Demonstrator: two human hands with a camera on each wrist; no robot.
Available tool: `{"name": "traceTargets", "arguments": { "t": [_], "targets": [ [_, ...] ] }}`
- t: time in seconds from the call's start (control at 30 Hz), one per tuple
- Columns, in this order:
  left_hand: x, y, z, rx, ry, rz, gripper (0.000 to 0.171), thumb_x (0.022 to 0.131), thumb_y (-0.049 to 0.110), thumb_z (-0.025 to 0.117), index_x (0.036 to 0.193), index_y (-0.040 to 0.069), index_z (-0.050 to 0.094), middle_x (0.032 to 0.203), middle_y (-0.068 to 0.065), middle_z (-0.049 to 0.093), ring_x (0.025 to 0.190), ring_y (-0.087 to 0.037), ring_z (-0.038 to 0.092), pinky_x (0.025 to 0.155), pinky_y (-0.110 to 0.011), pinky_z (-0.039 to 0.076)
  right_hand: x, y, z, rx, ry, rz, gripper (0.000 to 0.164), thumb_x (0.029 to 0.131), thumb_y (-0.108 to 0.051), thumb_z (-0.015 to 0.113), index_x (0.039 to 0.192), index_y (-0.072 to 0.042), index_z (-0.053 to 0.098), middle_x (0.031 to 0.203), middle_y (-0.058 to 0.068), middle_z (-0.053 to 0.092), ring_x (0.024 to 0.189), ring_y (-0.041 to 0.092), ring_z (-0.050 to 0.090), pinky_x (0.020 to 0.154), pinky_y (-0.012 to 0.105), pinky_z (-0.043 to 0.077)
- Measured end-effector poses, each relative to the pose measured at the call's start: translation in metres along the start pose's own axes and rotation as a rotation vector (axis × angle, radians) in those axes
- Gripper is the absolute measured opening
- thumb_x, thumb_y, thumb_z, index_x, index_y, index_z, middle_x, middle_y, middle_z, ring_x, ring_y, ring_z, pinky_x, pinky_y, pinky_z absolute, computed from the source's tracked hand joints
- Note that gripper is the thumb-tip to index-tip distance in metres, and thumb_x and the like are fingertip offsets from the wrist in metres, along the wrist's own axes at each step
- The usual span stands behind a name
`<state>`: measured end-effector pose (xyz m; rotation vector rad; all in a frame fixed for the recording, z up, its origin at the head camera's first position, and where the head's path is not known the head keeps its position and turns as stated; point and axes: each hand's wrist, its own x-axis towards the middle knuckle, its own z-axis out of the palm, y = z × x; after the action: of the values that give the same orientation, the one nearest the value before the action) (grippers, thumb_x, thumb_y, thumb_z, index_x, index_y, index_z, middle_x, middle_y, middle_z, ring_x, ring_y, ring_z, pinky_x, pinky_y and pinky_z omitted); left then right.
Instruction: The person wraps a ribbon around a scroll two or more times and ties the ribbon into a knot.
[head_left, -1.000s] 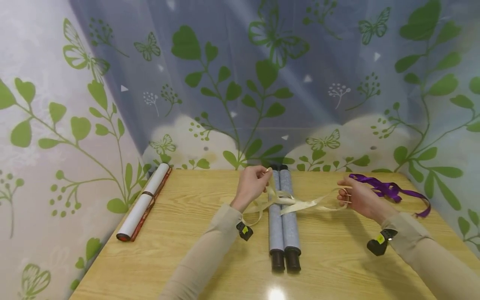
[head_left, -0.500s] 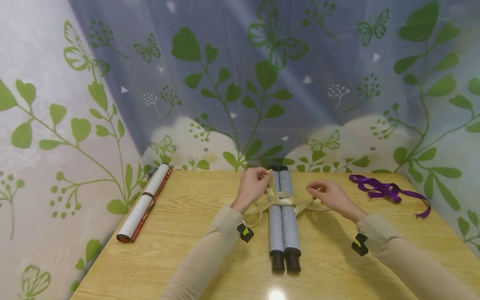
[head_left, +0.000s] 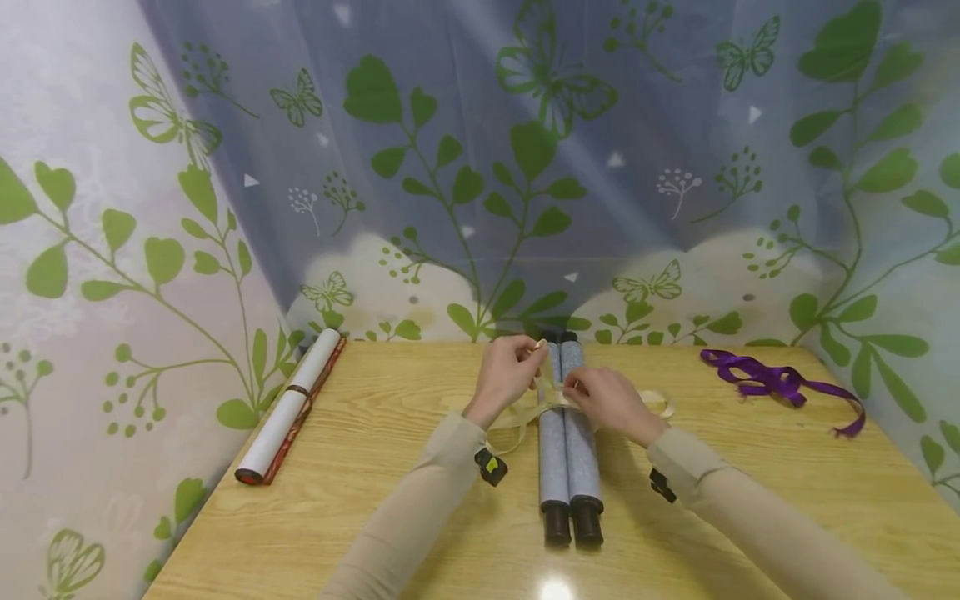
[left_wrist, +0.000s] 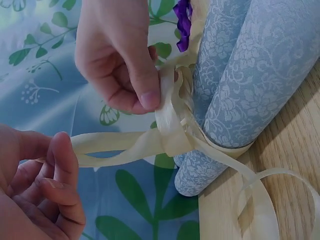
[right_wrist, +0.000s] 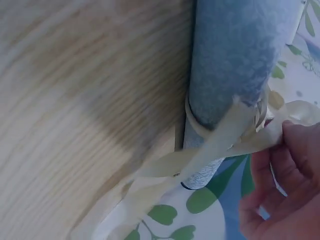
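Two rolled scrolls (head_left: pixel 582 467) with pale blue-grey patterned backing and dark end knobs lie side by side on the table. A cream ribbon (left_wrist: pixel 172 112) wraps round them near their middle, with a knot on top. My left hand (head_left: pixel 506 372) pinches a ribbon loop, drawn out from the knot in the left wrist view. My right hand (head_left: pixel 613 402), over the right-hand scroll, pinches the ribbon beside the knot between thumb and fingers. Loose ribbon tails lie on both sides of the scrolls. In the head view the hands partly hide the knot.
On the left of the wooden table (head_left: pixel 397 392) lies a white rolled scroll (head_left: pixel 288 408) with a red edge and a brown tie. A tangled purple ribbon (head_left: pixel 780 383) lies at the right. Behind hangs a leaf-and-butterfly patterned curtain (head_left: pixel 420 208).
My right hand has moved left from near the purple ribbon to the knot, letting its stretched length of cream ribbon go slack. My left hand stays nearly still, holding its loop.
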<state>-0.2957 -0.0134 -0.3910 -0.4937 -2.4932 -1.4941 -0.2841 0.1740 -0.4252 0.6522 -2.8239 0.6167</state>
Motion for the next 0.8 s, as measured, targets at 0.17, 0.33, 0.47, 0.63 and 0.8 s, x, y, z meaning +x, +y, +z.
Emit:
{"name": "traceTargets", "arguments": {
  "t": [0.17, 0.33, 0.47, 0.63, 0.8],
  "targets": [
    [0.000, 0.001, 0.001, -0.009, -0.010, 0.007, 0.018, 0.096, 0.023, 0.064, 0.095, 0.007, 0.073, 0.064, -0.004, 0.066, 0.052, -0.028, 0.066, 0.043, -0.027, 0.047, 0.006, 0.002, 0.000, 0.016, -0.042, 0.089, 0.012, 0.095, -0.017, 0.064, 0.099, -0.008, 0.071, 0.086, 0.005, 0.071, 0.071, 0.015, 0.063, 0.060, 0.032, 0.050],
    [-0.001, 0.002, 0.004, -0.024, -0.023, 0.001, 0.018, 0.096, 0.022, 0.064, 0.097, 0.007, 0.073, 0.068, -0.010, 0.069, 0.046, -0.017, 0.061, 0.042, -0.028, 0.047, 0.009, 0.003, 0.004, -0.008, -0.051, 0.144, 0.025, 0.094, -0.018, 0.066, 0.114, -0.002, 0.064, 0.091, 0.012, 0.072, 0.075, 0.022, 0.068, 0.060, 0.036, 0.053],
    [-0.002, 0.001, 0.004, -0.029, -0.026, -0.006, 0.018, 0.096, 0.023, 0.064, 0.096, 0.008, 0.073, 0.069, -0.012, 0.069, 0.045, -0.012, 0.059, 0.042, -0.027, 0.046, 0.011, 0.003, 0.007, -0.009, -0.078, 0.165, 0.033, 0.093, -0.019, 0.068, 0.118, 0.001, 0.063, 0.097, 0.016, 0.072, 0.081, 0.026, 0.070, 0.064, 0.039, 0.055],
    [-0.002, 0.002, 0.003, -0.042, -0.032, -0.015, 0.018, 0.096, 0.022, 0.063, 0.096, 0.007, 0.073, 0.071, -0.014, 0.070, 0.053, -0.030, 0.065, 0.042, -0.025, 0.046, 0.016, 0.007, 0.009, -0.005, -0.106, 0.126, 0.018, 0.093, -0.018, 0.066, 0.101, -0.002, 0.069, 0.090, 0.011, 0.071, 0.074, 0.021, 0.065, 0.060, 0.033, 0.050],
    [-0.002, 0.001, 0.002, -0.050, -0.035, -0.015, 0.019, 0.096, 0.022, 0.063, 0.097, 0.006, 0.073, 0.070, -0.014, 0.070, 0.059, -0.038, 0.067, 0.044, -0.026, 0.048, 0.016, 0.011, 0.009, 0.055, -0.097, -0.029, 0.017, 0.094, -0.012, 0.060, 0.078, -0.006, 0.060, 0.068, 0.003, 0.054, 0.062, 0.015, 0.046, 0.056, 0.028, 0.036]
  ]
}}
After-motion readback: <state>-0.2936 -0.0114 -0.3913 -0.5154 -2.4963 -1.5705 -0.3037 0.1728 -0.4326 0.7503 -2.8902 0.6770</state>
